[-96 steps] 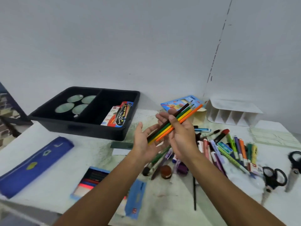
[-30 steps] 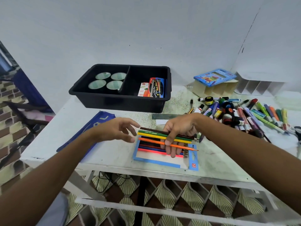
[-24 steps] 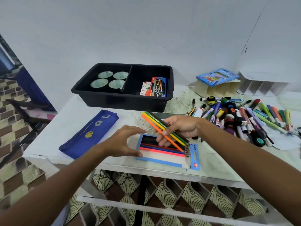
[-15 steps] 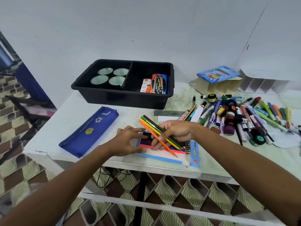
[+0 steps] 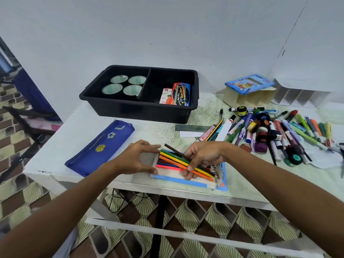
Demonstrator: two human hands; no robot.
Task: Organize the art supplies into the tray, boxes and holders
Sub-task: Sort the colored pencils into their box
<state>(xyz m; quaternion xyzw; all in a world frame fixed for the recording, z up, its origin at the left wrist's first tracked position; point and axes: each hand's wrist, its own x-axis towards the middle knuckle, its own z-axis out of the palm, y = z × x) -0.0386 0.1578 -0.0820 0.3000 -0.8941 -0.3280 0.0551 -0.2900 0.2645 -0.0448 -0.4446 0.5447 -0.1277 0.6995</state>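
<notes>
An open blue-and-white pencil box (image 5: 182, 180) lies at the table's front edge with several coloured pencils in it. My right hand (image 5: 202, 157) grips a bundle of coloured pencils (image 5: 176, 159) and holds it slanted over the box, tips toward the right. My left hand (image 5: 135, 159) pinches the box's left end between thumb and fingers. A black two-part tray (image 5: 141, 108) stands at the back with round tins (image 5: 123, 86) on its left and pencil packs (image 5: 177, 94) on its right.
A blue pencil pouch (image 5: 100, 148) lies left of the box. Several markers, pens and small jars (image 5: 270, 131) are heaped at the right. A blue pencil pack (image 5: 249, 83) rests on a cardboard holder, with a white divided holder (image 5: 301, 95) beside it.
My right hand has lowered the pencil bundle closer to the open box. My left hand has moved from above the box to grip its left end.
</notes>
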